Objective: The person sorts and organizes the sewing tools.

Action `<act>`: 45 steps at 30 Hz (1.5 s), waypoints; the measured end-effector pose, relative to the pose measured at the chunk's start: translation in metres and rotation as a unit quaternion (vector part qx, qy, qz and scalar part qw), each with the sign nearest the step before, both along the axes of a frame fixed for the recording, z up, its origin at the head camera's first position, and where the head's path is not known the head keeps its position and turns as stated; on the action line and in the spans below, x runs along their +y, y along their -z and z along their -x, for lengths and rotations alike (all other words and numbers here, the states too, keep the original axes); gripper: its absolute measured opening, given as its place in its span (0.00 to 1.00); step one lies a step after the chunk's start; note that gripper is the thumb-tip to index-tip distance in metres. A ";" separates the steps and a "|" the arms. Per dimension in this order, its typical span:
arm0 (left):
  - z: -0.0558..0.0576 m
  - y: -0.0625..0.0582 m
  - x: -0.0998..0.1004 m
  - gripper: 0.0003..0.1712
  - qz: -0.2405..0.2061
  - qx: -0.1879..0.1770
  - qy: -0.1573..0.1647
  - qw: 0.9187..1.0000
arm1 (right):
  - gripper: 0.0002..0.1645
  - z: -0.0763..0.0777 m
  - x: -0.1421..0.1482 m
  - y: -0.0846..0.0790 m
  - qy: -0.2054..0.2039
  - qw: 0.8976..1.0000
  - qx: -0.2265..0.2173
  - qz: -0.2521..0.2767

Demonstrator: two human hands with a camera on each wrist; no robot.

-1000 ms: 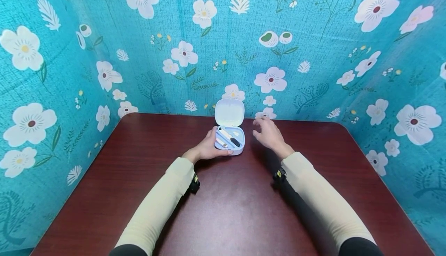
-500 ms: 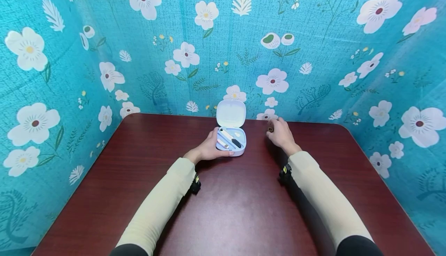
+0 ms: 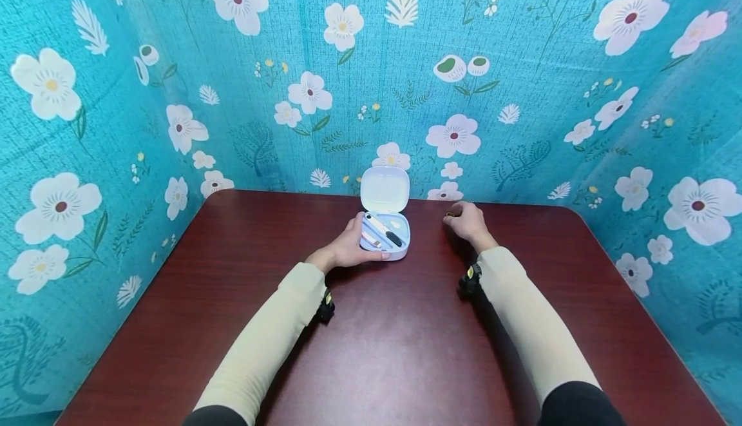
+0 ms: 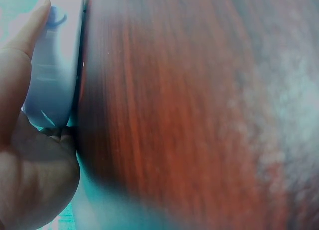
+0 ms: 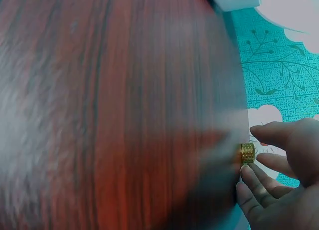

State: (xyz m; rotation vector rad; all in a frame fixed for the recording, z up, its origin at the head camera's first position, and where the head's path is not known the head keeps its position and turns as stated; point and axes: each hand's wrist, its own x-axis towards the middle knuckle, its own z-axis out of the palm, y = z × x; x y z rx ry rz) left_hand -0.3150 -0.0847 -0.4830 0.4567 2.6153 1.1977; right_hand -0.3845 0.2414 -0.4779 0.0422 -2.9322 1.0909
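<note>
Near the table's far edge an open white-and-lavender case (image 3: 400,253) stands with its lid (image 3: 384,189) raised. Inside lie a white, stick-like item with a black end (image 3: 393,238) and several small pale pieces. My left hand (image 3: 349,243) grips the case from its left side, thumb along the front wall, as the left wrist view shows. To the right, my right hand (image 3: 469,221) is around a small gold thimble (image 5: 247,153) on the table. In the right wrist view its uppermost digit stands apart from the thimble, while lower fingers are close to it or touching.
The dark red-brown table (image 3: 394,342) extends in front of both arms. A turquoise floral cloth (image 3: 371,78) hangs directly behind its far edge and at both sides. Black devices (image 3: 469,281) are strapped to the wrists.
My right hand has moved away from the case to the right and then lowered to the table, where the gold thimble shows at its fingers. The left hand keeps its grip on the case.
</note>
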 end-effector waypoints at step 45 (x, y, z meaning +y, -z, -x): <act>0.007 0.005 -0.001 0.74 -0.003 0.016 0.006 1.000 | 0.08 -0.040 -0.072 -0.027 -0.157 0.981 0.046 0.109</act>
